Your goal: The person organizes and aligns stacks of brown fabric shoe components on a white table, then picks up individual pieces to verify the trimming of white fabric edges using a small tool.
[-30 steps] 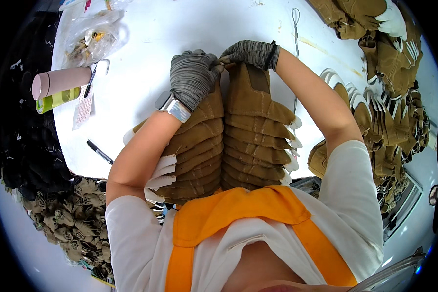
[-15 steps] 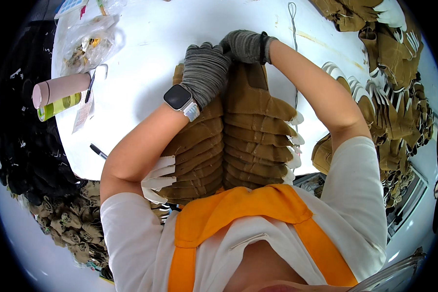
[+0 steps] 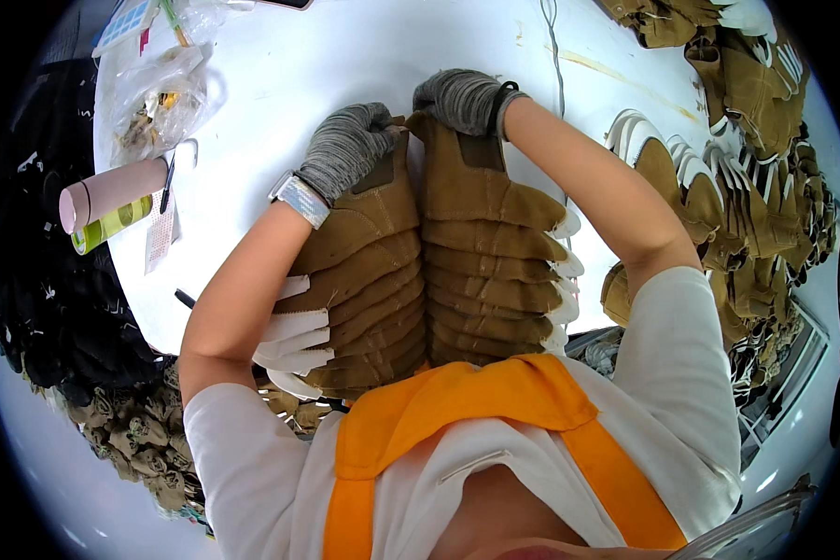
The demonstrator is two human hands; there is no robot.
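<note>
Two overlapping rows of brown boot uppers with white toe linings lie side by side in front of me. My left hand, in a grey striped knit glove, is closed on the top corner of the farthest left boot upper. My right hand, gloved alike, curls over the top edge of the farthest right boot upper, its fingertips partly hidden. Both of these uppers show a dark side panel. A small gap separates my hands.
A pink bottle, a green can-like container, a pen and a clear plastic bag lie at the left. More brown uppers are piled at the right. A thin cable crosses the white table.
My hands were together at the top middle and have parted. The left moved left and turned, drawing the left upper's corner into view. The right came slightly nearer.
</note>
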